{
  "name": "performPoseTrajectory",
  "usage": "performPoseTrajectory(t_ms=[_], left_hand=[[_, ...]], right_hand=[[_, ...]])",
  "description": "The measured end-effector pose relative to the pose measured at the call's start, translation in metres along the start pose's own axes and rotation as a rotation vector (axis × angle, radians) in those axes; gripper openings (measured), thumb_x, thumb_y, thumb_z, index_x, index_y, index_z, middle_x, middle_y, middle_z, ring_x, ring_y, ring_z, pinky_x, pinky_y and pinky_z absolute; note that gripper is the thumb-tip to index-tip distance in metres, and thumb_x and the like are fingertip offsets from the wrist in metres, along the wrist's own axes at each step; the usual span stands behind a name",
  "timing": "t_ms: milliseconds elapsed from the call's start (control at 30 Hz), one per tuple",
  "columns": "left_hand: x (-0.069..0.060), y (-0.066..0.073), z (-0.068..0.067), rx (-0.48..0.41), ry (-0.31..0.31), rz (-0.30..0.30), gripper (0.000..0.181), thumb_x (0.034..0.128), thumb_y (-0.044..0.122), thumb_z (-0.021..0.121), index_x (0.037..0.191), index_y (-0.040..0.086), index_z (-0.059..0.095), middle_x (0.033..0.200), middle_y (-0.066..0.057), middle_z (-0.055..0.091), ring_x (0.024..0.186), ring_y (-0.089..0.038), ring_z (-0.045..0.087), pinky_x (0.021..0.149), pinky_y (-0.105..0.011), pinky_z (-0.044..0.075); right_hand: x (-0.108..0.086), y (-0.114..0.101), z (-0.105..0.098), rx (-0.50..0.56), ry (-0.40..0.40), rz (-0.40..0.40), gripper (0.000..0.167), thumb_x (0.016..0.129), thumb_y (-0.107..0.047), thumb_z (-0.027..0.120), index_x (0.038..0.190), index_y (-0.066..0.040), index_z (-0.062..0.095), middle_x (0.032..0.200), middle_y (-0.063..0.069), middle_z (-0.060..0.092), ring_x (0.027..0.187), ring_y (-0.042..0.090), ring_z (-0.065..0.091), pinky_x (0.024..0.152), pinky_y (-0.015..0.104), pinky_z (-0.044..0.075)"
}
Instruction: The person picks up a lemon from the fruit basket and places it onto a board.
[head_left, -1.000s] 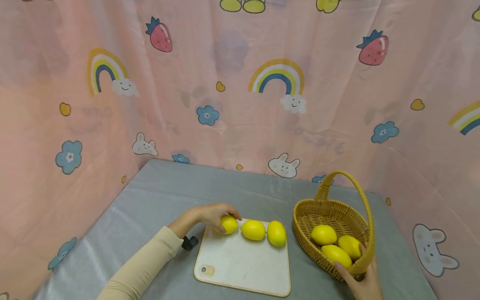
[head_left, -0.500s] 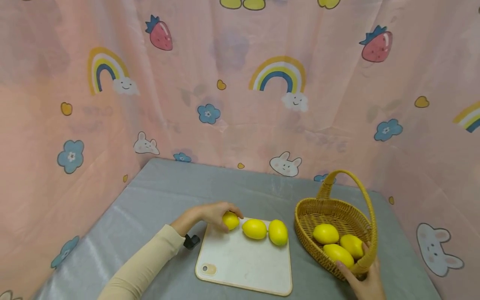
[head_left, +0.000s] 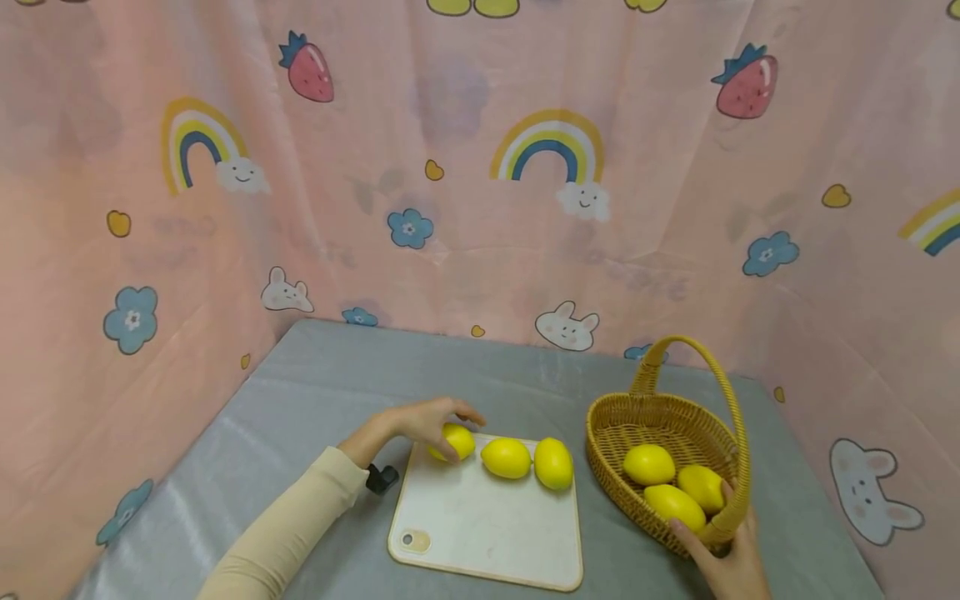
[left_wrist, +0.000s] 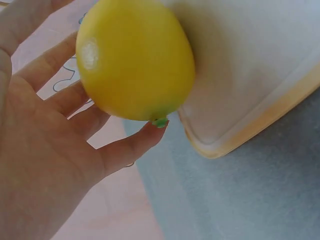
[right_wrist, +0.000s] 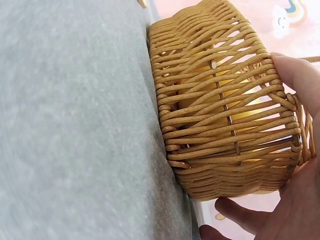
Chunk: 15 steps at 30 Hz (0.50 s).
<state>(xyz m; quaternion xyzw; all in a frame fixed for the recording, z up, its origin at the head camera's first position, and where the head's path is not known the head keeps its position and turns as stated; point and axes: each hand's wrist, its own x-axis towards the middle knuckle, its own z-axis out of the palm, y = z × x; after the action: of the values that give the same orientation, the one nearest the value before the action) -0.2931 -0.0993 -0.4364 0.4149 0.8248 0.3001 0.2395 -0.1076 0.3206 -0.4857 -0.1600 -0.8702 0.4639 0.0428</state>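
In the head view, my left hand [head_left: 426, 421] is around a yellow lemon [head_left: 459, 438] at the far left corner of a white cutting board [head_left: 487, 533]. Its fingers are spread and fairly straight. The left wrist view has the lemon [left_wrist: 135, 60] beside the palm, the little finger near its green stem tip. Two more lemons, a middle one [head_left: 506, 458] and a right one [head_left: 553, 464], line up along the board's far edge. My right hand [head_left: 729, 565] grips the near rim of a wicker basket [right_wrist: 225, 110], thumb over the edge. Three lemons [head_left: 649, 464] lie inside.
A grey cloth [head_left: 450, 367] covers the table. The basket's tall arched handle [head_left: 731, 400] rises at the right. Pink patterned curtains [head_left: 465, 267] enclose the back and sides. A small black device [head_left: 382, 479] sits at my left wrist.
The left hand's fingers have loosened and lifted a little from the left lemon, which stays on the board. The right hand keeps its hold on the basket. The head view has shifted slightly.
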Motion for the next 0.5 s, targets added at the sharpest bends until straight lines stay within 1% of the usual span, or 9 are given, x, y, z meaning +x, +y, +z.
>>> performPoseTrajectory(t_ms=[167,267,333,367,433,500], left_hand=[[0.001,0.0,-0.004,0.014,-0.011,-0.005,0.065,0.0808,0.013,0.082,0.139,0.0,0.055,0.14,-0.012,0.055,0.134,-0.035,0.044,0.111,-0.052,0.035],[0.005,0.002,-0.008,0.055,0.014,0.007,0.062,0.0833,0.02,0.081,0.137,0.002,0.057,0.142,-0.012,0.054,0.138,-0.036,0.04,0.112,-0.054,0.032],[0.014,0.008,-0.012,0.074,0.056,0.035,0.057,0.0857,0.024,0.079,0.136,0.004,0.059,0.143,-0.013,0.053,0.14,-0.036,0.037,0.113,-0.055,0.03],[0.02,0.012,-0.014,0.088,0.083,0.058,0.055,0.087,0.025,0.077,0.135,0.005,0.06,0.142,-0.013,0.054,0.14,-0.036,0.037,0.113,-0.054,0.031],[0.034,0.026,-0.018,0.101,0.132,0.102,0.049,0.0891,0.026,0.074,0.133,0.007,0.063,0.141,-0.011,0.055,0.139,-0.034,0.039,0.113,-0.052,0.032],[0.05,0.044,-0.021,0.113,0.152,0.137,0.045,0.0909,0.025,0.073,0.132,0.01,0.064,0.139,-0.007,0.057,0.138,-0.028,0.042,0.112,-0.046,0.035]], right_hand=[[-0.001,0.0,0.0,0.021,0.008,-0.019,0.105,0.093,-0.036,0.072,0.159,-0.002,-0.003,0.161,0.026,-0.017,0.145,0.053,-0.009,0.105,0.077,0.012],[0.0,-0.001,0.0,0.03,0.002,-0.013,0.105,0.093,-0.037,0.072,0.159,-0.002,-0.002,0.162,0.023,-0.018,0.145,0.052,-0.01,0.103,0.078,0.014],[0.0,-0.001,0.0,0.036,-0.003,-0.009,0.104,0.093,-0.037,0.071,0.159,-0.003,-0.002,0.162,0.022,-0.019,0.146,0.051,-0.011,0.103,0.078,0.014],[0.0,-0.002,-0.001,0.039,-0.004,-0.009,0.104,0.093,-0.038,0.071,0.159,-0.003,-0.002,0.162,0.021,-0.019,0.146,0.05,-0.012,0.102,0.078,0.015],[-0.001,-0.002,-0.001,0.046,-0.006,-0.025,0.103,0.094,-0.036,0.071,0.159,-0.002,-0.002,0.162,0.022,-0.019,0.146,0.05,-0.013,0.103,0.079,0.013],[-0.002,-0.002,0.0,0.042,-0.01,-0.019,0.103,0.094,-0.037,0.07,0.159,-0.002,-0.003,0.161,0.024,-0.018,0.145,0.051,-0.011,0.102,0.078,0.014]])
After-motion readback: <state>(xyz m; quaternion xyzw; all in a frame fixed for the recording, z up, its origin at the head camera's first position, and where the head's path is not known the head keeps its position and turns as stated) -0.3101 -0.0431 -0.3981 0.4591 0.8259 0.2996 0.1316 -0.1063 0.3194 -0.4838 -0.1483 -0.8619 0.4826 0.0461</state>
